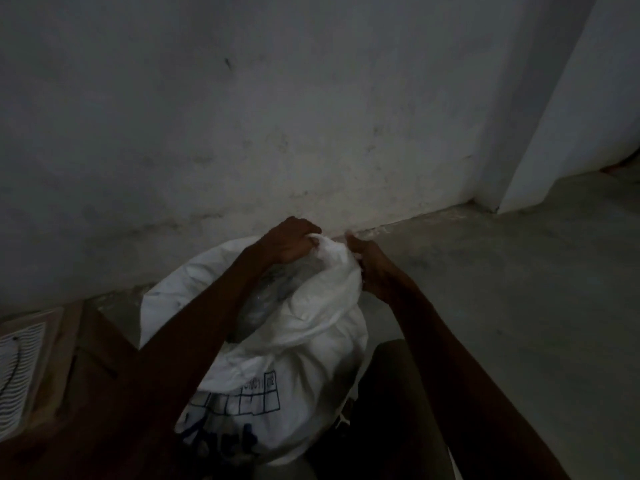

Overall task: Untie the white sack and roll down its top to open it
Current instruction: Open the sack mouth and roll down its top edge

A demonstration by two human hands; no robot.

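Note:
A white sack (298,368) with blue print stands on the floor below me, close to the wall. Its mouth gapes and a clear plastic liner (266,299) shows inside. My left hand (291,242) grips the far edge of the sack's top, fingers curled over the fabric. My right hand (372,268) pinches the same bunched edge from the right side. The two hands are close together at the far rim.
A grey wall (277,116) rises right behind the sack. A brown cardboard box (93,358) with a white ribbed panel (20,372) lies to the left. Concrete floor (519,289) stretches to the right. A dark object (388,410) sits against the sack's right side.

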